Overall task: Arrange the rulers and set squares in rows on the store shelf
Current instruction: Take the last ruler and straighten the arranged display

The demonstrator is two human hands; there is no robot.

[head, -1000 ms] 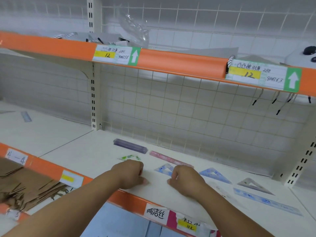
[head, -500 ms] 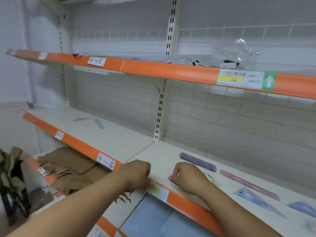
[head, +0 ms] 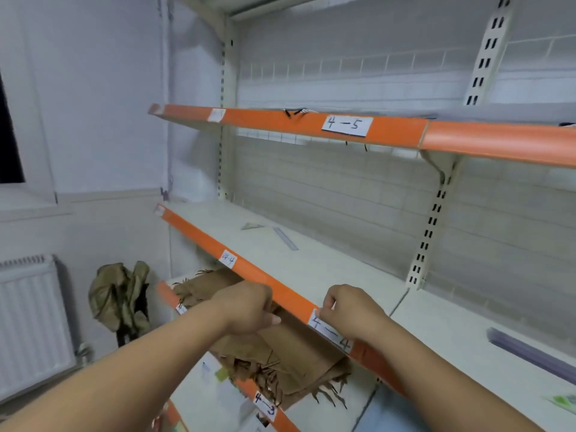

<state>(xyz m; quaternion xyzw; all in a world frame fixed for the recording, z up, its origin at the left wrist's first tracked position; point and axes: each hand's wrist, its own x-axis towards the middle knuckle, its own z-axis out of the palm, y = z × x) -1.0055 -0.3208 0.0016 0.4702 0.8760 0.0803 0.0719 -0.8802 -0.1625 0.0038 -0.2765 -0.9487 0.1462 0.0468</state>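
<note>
My left hand [head: 246,307] and my right hand [head: 349,313] hover side by side at the orange front edge of the middle shelf [head: 280,294], fingers curled. I see nothing in either hand. The right hand is just above the "4-4" label [head: 332,333]. Farther back on this shelf lie a clear set square [head: 252,226] and a bluish ruler [head: 285,238], well beyond both hands. A purple ruler [head: 530,353] lies on the neighbouring shelf section to the right, with a green-printed piece [head: 564,400] near the frame edge.
The upper shelf [head: 436,135] with a "4-5" label overhangs the middle one. Brown paper bags [head: 280,347] are stacked on the lower shelf under my left hand. A radiator [head: 31,322] and a drab bag [head: 118,300] stand at the left wall.
My view has swung left along the shelf. Both hands moved with it, from the section holding the rulers and set squares to the front edge by the "4-4" label.
</note>
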